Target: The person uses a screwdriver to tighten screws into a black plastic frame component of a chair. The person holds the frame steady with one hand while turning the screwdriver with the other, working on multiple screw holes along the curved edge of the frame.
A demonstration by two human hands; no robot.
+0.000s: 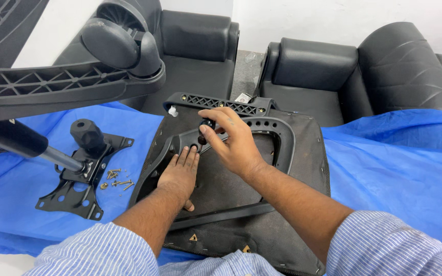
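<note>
An upturned office chair seat (292, 168) lies on a blue sheet, with a black plastic armrest frame (282, 134) laid on its dark underside. My left hand (180, 173) rests flat on the seat, fingers pressing the frame's lower left arm. My right hand (234, 140) is above it, fingertips pinched on a small black knob (208, 124) at the frame's upper left part. A second black perforated armrest piece (216, 103) lies along the seat's far edge.
A black metal tilt mechanism plate (80, 176) with a knob and lever lies at left, loose brass screws (116, 180) beside it. A chair base with a caster wheel (116, 43) hangs over the upper left. Black sofas (328, 76) stand behind the blue sheet (395, 163).
</note>
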